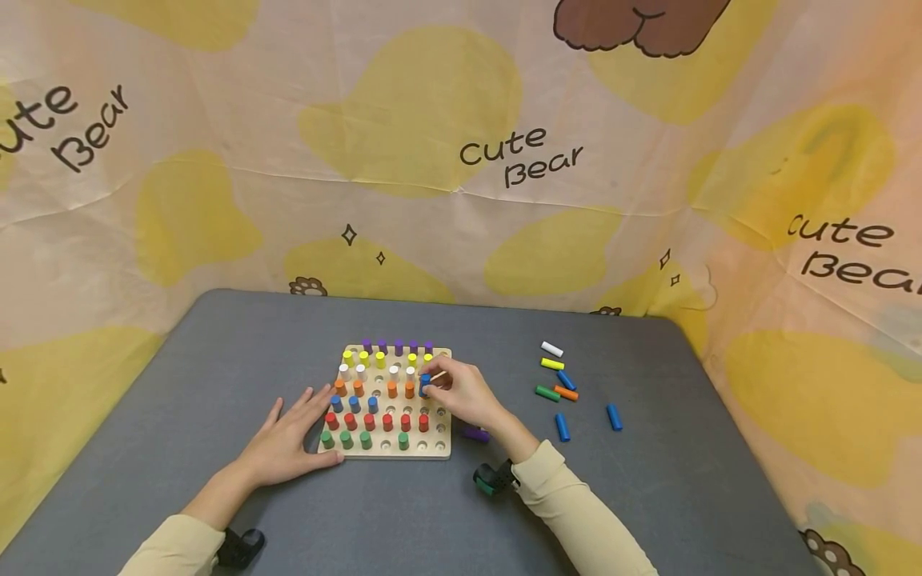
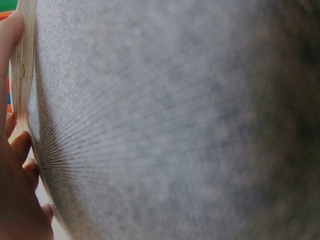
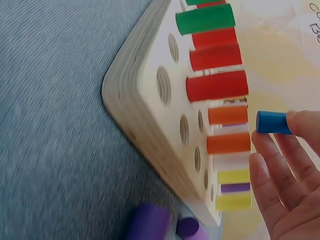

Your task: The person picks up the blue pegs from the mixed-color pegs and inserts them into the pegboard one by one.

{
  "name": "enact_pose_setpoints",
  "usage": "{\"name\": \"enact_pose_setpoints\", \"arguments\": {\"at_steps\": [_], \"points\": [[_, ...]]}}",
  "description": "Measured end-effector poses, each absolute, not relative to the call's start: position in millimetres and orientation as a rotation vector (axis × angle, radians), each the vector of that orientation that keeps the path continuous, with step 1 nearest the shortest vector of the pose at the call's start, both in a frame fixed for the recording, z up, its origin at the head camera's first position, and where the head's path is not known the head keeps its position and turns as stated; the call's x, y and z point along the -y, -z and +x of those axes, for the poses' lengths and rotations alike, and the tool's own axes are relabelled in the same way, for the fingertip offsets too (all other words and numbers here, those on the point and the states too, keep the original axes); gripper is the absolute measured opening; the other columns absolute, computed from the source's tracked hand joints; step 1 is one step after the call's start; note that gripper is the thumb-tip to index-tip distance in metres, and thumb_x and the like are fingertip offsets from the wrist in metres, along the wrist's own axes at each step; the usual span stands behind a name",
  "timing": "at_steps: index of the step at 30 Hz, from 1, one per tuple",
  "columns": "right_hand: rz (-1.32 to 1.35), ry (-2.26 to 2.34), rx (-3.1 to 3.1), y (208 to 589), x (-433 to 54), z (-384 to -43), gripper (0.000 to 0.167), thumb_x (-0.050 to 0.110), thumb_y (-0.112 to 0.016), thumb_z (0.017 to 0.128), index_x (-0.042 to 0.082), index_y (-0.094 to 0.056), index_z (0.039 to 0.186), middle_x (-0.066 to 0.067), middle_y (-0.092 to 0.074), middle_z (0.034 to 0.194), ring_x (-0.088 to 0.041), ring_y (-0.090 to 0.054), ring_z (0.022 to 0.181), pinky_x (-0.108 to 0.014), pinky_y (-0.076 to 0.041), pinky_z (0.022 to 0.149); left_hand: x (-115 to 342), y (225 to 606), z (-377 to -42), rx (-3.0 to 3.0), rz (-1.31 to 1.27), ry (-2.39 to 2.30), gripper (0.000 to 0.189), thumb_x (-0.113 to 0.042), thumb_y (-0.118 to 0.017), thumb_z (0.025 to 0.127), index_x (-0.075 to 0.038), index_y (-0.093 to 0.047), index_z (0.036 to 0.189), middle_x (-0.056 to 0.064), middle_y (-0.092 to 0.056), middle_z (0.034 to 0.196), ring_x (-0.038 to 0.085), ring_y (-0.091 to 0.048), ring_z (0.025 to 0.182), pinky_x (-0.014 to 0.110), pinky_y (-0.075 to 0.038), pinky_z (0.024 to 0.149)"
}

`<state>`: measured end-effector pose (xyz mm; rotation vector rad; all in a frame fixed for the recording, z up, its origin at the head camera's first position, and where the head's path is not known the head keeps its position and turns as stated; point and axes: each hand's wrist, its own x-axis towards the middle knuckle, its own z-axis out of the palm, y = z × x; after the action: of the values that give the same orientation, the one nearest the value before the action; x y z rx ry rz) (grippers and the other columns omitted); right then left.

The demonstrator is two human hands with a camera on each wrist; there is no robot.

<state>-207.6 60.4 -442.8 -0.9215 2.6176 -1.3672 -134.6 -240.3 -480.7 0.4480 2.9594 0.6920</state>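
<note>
A wooden pegboard (image 1: 432, 457) stands on the table with coloured pegs upright in rows: purple at the back, then yellow, white, orange, blue, red and green. Between thumb and fingertips my right hand (image 1: 467, 394) pinches a blue peg (image 3: 272, 122), held above the board's right part, near the orange row. In the right wrist view the peg lies sideways across the picture, clear of the holes. My left hand (image 1: 284, 444) rests along the board's left side with fingers spread; its thumb touches the near left corner. The left wrist view shows fingers at the board's edge (image 2: 22, 65).
On the grey table (image 1: 684, 496) to the right lie loose pegs: white (image 1: 551, 350), yellow (image 1: 552, 364), green (image 1: 547, 394), orange (image 1: 566, 394) and several blue (image 1: 614, 417). Purple pegs (image 3: 148, 222) lie beside the board's right edge. A printed cloth (image 1: 446, 112) surrounds the table.
</note>
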Motion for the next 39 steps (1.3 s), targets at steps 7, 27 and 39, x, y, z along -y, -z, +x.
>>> {"name": "enact_pose_setpoints", "arguments": {"at_steps": [7, 27, 39], "points": [[-0.933, 1.315, -2.632, 441.0, -46.1, -204.8, 0.017, 0.008, -0.063, 0.086, 0.009, -0.063, 0.103, 0.000, -0.068, 0.095, -0.010, -0.067, 0.085, -0.016, -0.051, 0.068, 240.3, 480.6, -134.5, -2.957, 0.449, -0.689, 0.103, -0.069, -0.063, 0.068, -0.016, -0.025, 0.147, 0.008, -0.026, 0.151, 0.036, -0.019, 0.138, 0.064, -0.003, 0.106], [-1.091, 1.059, -2.700, 451.1, -16.5, -203.2, 0.016, 0.011, -0.063, 0.086, 0.014, -0.062, 0.102, 0.002, -0.068, 0.096, 0.000, -0.063, 0.082, -0.011, -0.048, 0.070, 240.8, 481.8, -137.5, -2.950, 0.439, -0.674, 0.103, -0.070, -0.063, 0.067, -0.016, -0.025, 0.147, 0.008, -0.026, 0.151, 0.037, -0.019, 0.139, 0.064, -0.003, 0.105], [-1.069, 0.994, -2.722, 455.6, -11.8, -202.8, 0.014, 0.012, -0.063, 0.086, 0.016, -0.063, 0.099, 0.004, -0.068, 0.095, 0.000, -0.063, 0.083, -0.011, -0.048, 0.071, 240.3, 480.7, -136.4, -2.956, 0.442, -0.680, 0.104, -0.070, -0.062, 0.067, -0.016, -0.026, 0.147, 0.008, -0.027, 0.151, 0.037, -0.020, 0.138, 0.064, -0.004, 0.105]]}}
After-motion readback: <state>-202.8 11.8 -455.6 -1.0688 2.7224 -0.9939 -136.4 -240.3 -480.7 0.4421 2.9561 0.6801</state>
